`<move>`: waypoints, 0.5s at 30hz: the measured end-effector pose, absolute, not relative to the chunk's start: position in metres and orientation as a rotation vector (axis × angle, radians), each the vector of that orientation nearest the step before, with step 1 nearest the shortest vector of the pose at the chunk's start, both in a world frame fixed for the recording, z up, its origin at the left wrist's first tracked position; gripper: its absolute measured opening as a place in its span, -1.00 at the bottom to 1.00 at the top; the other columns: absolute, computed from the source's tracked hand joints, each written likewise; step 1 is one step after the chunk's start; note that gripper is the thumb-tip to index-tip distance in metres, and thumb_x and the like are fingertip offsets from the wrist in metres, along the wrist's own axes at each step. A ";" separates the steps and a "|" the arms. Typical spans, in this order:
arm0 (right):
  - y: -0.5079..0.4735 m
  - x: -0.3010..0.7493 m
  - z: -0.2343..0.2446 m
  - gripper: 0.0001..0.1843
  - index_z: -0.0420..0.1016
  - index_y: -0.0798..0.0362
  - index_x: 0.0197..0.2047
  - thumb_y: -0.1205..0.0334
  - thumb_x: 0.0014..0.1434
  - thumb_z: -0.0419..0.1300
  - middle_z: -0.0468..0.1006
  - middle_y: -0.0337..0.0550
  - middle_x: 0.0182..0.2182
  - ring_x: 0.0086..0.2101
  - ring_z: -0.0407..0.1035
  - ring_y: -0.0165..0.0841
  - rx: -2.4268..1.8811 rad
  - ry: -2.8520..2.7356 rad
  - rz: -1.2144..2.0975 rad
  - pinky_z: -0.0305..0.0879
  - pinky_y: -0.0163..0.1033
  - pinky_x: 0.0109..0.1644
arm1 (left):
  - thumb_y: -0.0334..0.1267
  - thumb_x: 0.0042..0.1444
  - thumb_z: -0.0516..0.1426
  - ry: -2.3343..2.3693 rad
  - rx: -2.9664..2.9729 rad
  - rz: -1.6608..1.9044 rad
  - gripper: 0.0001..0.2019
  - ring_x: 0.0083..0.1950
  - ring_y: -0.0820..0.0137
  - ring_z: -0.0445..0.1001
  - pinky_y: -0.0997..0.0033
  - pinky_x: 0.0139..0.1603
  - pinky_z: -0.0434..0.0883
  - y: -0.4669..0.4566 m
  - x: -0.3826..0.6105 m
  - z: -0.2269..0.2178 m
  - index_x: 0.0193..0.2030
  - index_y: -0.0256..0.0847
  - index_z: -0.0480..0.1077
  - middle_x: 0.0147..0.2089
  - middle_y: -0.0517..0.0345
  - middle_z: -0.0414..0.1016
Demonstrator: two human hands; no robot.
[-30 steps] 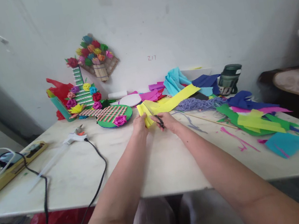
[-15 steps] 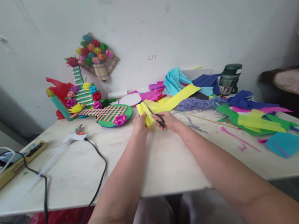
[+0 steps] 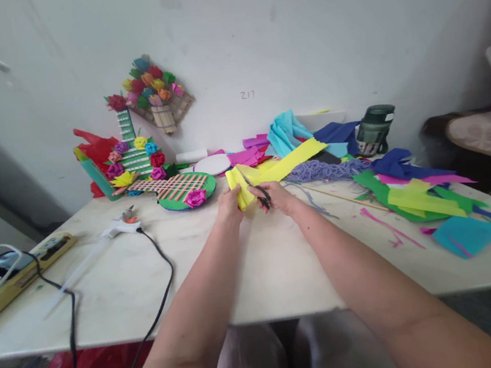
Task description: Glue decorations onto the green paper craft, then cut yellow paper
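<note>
My left hand (image 3: 229,206) is closed on a folded piece of yellow crepe paper (image 3: 239,186) above the middle of the table. A pair of scissors (image 3: 262,195) with dark handles sits in my right hand (image 3: 279,197), its blades lying against the yellow paper. How far the blades are apart cannot be made out. From the folded part, a long yellow strip stretches back to the right over other paper. To the left of my hands lies a green guitar-shaped craft (image 3: 186,188) with crossed sticks and a pink paper flower.
A white glue gun (image 3: 123,224) with a black cord lies left, near a power strip (image 3: 29,278). Purple yarn (image 3: 326,169), coloured paper scraps (image 3: 423,200) and a dark green bottle (image 3: 376,130) are on the right. A second flowered guitar craft (image 3: 136,154) leans at the wall.
The view has shifted very slightly. Both hands, the scissors and the yellow paper keep nearly the same positions.
</note>
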State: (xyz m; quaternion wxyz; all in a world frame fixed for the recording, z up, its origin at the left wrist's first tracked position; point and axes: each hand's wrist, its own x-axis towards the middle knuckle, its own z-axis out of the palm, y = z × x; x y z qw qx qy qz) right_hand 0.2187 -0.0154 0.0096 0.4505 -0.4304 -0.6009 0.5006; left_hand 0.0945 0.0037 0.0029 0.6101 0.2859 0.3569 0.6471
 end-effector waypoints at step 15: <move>-0.010 0.215 0.006 -0.61 0.26 0.09 -0.54 0.00 -0.10 0.33 0.28 -0.38 -0.80 -0.80 0.11 -0.57 -1.071 -1.404 1.256 0.05 -0.46 -0.78 | -0.49 0.01 0.05 0.840 0.644 1.486 -0.87 -0.46 0.36 0.48 0.33 -0.31 0.42 0.008 0.094 0.000 -0.27 -0.37 0.35 -0.45 0.05 0.47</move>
